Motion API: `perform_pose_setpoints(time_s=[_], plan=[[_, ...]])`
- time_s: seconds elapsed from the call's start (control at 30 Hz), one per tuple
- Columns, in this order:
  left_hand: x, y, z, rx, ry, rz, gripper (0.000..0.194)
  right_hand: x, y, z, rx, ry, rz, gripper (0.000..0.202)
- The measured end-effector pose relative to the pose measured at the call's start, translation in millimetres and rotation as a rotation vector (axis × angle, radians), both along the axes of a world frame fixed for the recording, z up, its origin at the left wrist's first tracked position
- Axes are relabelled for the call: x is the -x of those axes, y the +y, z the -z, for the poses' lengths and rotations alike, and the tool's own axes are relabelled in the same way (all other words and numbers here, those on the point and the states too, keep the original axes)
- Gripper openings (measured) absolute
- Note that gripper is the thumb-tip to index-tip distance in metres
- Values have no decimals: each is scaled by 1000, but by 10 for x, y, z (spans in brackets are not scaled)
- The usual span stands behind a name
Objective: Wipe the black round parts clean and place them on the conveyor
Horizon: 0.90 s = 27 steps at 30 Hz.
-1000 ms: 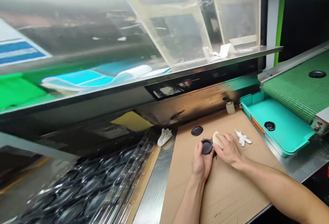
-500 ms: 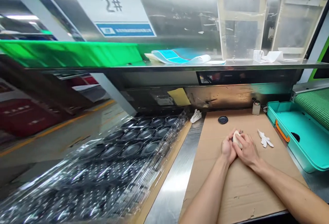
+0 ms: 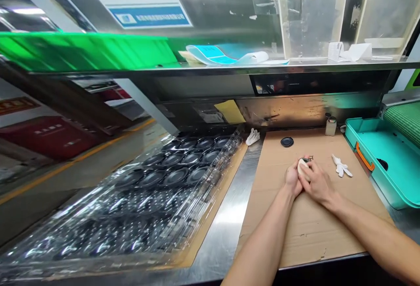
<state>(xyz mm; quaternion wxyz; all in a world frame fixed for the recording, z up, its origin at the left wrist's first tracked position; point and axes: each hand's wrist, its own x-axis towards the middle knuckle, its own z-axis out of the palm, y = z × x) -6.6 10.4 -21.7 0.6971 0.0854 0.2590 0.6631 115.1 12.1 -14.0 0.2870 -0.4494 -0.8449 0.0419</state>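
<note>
My left hand (image 3: 292,178) is closed round a small dark part (image 3: 306,159), of which only an edge shows between the hands. My right hand (image 3: 319,183) grips a white cloth (image 3: 302,168) and presses it against that part. Both hands touch each other above the cardboard sheet (image 3: 305,229). A round black piece (image 3: 287,142) lies flat on the cardboard beyond my hands. To the right of them is a crumpled white cloth piece (image 3: 341,166).
Clear plastic trays of round black parts (image 3: 173,176) stand at the left. A teal bin (image 3: 393,176) with an orange handle is at the right, beside a green conveyor (image 3: 405,120). A small bottle (image 3: 331,126) stands at the back. A metal shelf (image 3: 229,71) crosses above.
The camera view has tilted down, so the shelf sits higher in the picture. My hands remain together around the part and cloth, with slightly more of the dark edge showing.
</note>
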Motion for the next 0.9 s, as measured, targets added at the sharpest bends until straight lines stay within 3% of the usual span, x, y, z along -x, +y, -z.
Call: perform_pose_setpoints(time_s=[0.1,0.23,0.33,0.4,0.53,0.63,0.9], plan=[[7,-12,-5,5,-2,7,27,-13,-49,1,33,1,110,35],[14,-37,-29,30,-11,16,26,-41,-8,32,-20,-12,-52,35],[29,-37,-45,27,-6,-5,27,-111,149,56,37,52,133,30],[42,-27,-48,27,7,-15,28,-162,236,63,41,144,180,35],[29,-11,-38,19,59,-34,32,-214,244,41,29,343,84,56],[-38,-36,-40,-30,76,24,30,-215,193,18,83,316,0,53],[-118,-81,-50,-148,52,81,31,-200,130,-6,60,291,28,58]])
